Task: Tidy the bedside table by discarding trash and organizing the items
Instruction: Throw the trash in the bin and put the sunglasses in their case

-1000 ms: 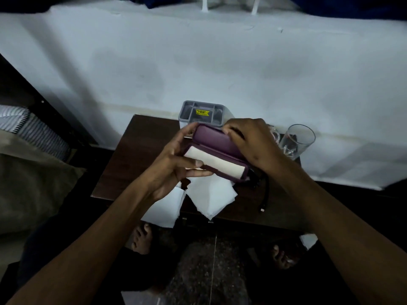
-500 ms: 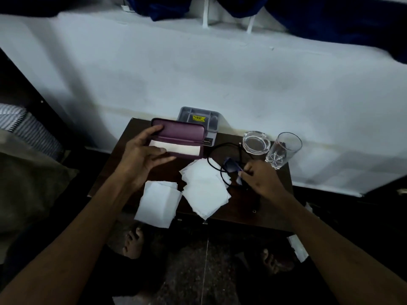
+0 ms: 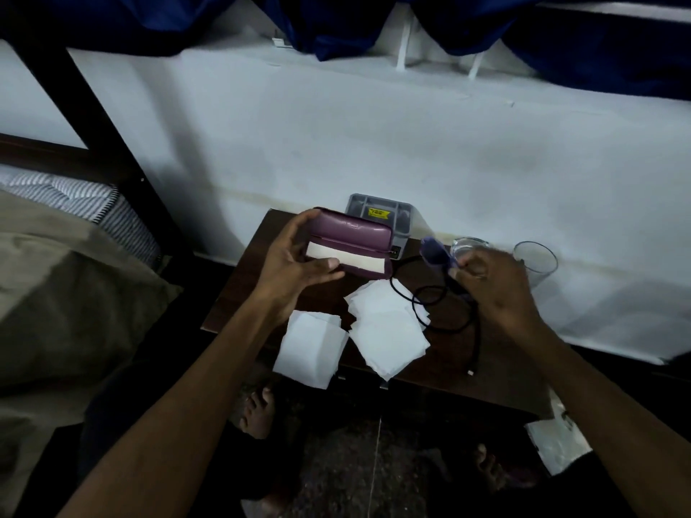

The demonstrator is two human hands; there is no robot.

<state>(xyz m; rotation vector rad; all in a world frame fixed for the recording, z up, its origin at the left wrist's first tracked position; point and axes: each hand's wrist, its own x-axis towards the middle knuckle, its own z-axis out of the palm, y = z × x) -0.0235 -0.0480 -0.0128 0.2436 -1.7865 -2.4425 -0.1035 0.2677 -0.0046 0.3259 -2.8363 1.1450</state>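
Observation:
My left hand [image 3: 295, 261] holds an open purple case [image 3: 351, 237] with a pale lining above the dark wooden bedside table [image 3: 243, 293]. My right hand [image 3: 493, 278] pinches a pair of glasses with blue lenses [image 3: 435, 252], lifted off the table to the right of the case. A black cable [image 3: 433, 312] lies coiled under the right hand. Several white tissues [image 3: 389, 330] lie at the table's front, and one tissue [image 3: 310, 349] hangs over the front edge.
A grey organizer tray [image 3: 379, 214] stands at the back against the white wall. A drinking glass [image 3: 534, 259] and a low glass dish [image 3: 467, 244] sit at the right rear. A bed with a striped pillow [image 3: 74, 203] is on the left. A plastic bag [image 3: 557, 439] lies on the floor.
My right hand left the case, dropped to the table and has lifted the glasses up toward the case. My left hand keeps hold of the open case.

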